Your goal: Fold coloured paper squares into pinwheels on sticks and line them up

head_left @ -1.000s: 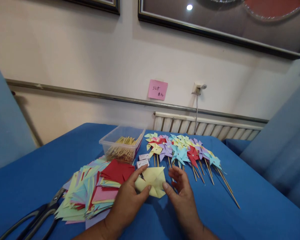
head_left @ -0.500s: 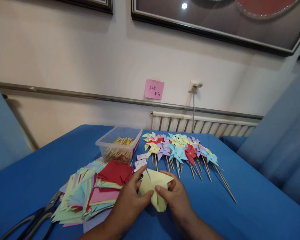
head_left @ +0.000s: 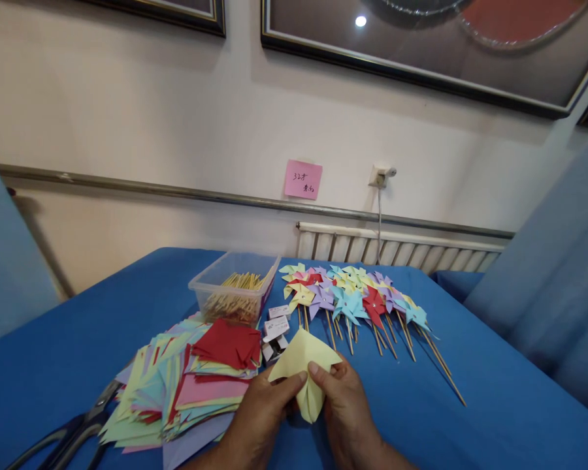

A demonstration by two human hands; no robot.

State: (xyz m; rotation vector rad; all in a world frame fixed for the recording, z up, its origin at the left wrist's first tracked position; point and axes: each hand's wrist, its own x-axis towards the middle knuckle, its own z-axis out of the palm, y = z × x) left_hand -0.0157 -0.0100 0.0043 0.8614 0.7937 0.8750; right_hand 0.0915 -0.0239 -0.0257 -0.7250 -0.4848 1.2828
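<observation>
A pale yellow sheet of paper (head_left: 304,356), bent inward along its lower part, is held between my two hands above the blue cloth. My left hand (head_left: 269,401) grips its left side, thumb on top near the middle. On the other side my right hand (head_left: 345,395) pinches it in the same way, the two thumb tips almost meeting. The fingers beneath the paper are mostly hidden. Just left of my left hand lies a pile of coloured paper sheets (head_left: 176,385), with red sheets (head_left: 228,343) on top.
Scissors (head_left: 85,421) lie left of the pile. Behind it stands a clear plastic box (head_left: 210,284) of thin wooden sticks (head_left: 238,297). Small white boxes (head_left: 277,326) sit beside it. Finished paper pinwheels (head_left: 347,301) on sticks lie at the back right of the blue-covered table (head_left: 500,391).
My left hand has moved down from the paper's top edge to its lower left side. The paper's upper corner now points up, and its lower part is pinched narrower.
</observation>
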